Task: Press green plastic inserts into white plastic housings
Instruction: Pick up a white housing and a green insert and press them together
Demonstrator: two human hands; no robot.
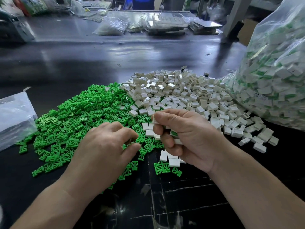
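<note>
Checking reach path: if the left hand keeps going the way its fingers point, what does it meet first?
The left hand points forward-right and down, fingertips already at the green inserts. It would likely meet those first, then the loose white housings near the right hand. Depth is unclear.

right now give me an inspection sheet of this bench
surface: dark glossy table, worn and cracked at the near edge
job's things: green inserts heaped left; white housings heaped right, the piles meeting mid-table
clutter: clear bag of white-and-green parts at right; flat plastic bag at left
grippers: left hand fingering the inserts; right hand in a closed grip on housings
cables: nothing seen
surroundings: more bags and stacked trays at the far side
</note>
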